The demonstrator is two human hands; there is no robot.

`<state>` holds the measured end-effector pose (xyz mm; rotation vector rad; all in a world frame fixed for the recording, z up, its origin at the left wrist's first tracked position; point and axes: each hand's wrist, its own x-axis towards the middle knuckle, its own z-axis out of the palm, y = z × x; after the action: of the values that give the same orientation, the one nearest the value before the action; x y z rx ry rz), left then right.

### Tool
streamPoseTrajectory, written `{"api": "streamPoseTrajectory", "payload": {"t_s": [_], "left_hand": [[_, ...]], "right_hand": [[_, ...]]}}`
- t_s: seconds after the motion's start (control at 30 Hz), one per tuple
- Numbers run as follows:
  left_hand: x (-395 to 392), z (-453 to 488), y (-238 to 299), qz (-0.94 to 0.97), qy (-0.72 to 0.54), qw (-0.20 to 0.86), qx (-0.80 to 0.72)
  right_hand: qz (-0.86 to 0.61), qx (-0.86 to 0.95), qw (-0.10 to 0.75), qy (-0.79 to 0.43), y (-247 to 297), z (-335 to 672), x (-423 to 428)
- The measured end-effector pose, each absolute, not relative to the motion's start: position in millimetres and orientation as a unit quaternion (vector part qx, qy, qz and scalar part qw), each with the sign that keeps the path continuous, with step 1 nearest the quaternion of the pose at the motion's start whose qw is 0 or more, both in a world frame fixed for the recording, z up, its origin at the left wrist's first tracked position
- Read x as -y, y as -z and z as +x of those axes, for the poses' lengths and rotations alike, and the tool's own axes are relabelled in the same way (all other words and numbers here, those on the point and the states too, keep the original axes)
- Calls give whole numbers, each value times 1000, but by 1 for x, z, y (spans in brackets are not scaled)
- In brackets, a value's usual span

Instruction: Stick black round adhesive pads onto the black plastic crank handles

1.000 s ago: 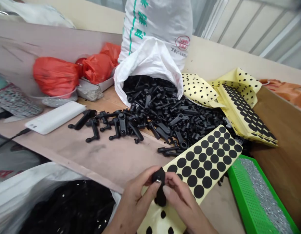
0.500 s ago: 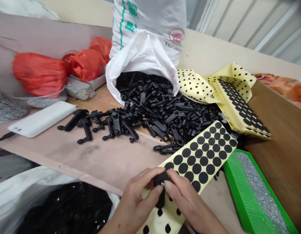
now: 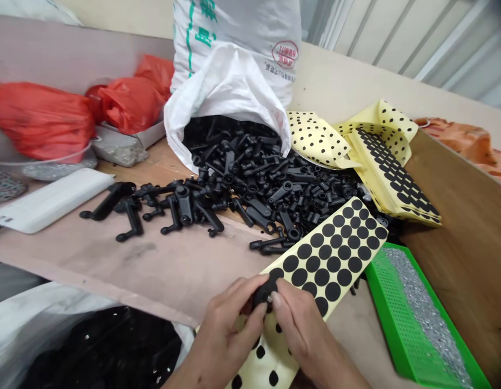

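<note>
My left hand [image 3: 229,324] is closed around a black plastic crank handle [image 3: 263,294], held just above a yellow sheet [image 3: 315,259] of round black stickers. My right hand [image 3: 302,319] is closed on the same handle from the other side, its thumb and index finger pinching at the round end. A small shiny metal bit [image 3: 269,298] shows between the two thumbs. Fingers hide most of the handle. Beyond the sheet lies a heap of black crank handles [image 3: 250,173], spilling from a white woven sack [image 3: 229,75].
A green tray [image 3: 396,313] with small metal pieces stands at right, beside a brown board [image 3: 456,259]. More sticker sheets [image 3: 396,173] lie behind. At left are a white flat device [image 3: 51,200] and red plastic bags [image 3: 43,119]. A bag of black parts [image 3: 104,346] sits lower left.
Both hands stay together on the handle, which has turned slightly: its dark arm no longer shows hanging below the fingers. The whole view has shifted a little.
</note>
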<state>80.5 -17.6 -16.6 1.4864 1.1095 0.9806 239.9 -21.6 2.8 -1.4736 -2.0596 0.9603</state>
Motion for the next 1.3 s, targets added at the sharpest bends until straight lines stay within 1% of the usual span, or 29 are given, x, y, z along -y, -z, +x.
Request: {"api": "streamPoseTrajectory", "payload": {"t_s": [0.07, 0.17, 0.23, 0.3, 0.53, 0.97, 1.3], "left_hand": [[16, 80, 16, 556, -409, 573, -442], [15, 80, 16, 408, -425, 694, -414], [15, 80, 16, 339, -429, 729, -412], [15, 81, 16, 307, -421, 746, -415], [17, 85, 17, 278, -416, 757, -419], [15, 91, 10, 250, -415, 768, -418], [18, 110, 9, 180, -484, 752, -410]], "right_hand": [[-530, 732, 215, -370, -3, 240, 21], [-511, 709, 224, -432, -3, 242, 22], [-506, 705, 232, -439, -2, 242, 23], [-511, 713, 234, -419, 0, 241, 24], [-519, 749, 221, -349, 5, 239, 26], [-511, 761, 227, -329, 7, 241, 29], [-500, 812, 236, -186, 18, 234, 27]]}}
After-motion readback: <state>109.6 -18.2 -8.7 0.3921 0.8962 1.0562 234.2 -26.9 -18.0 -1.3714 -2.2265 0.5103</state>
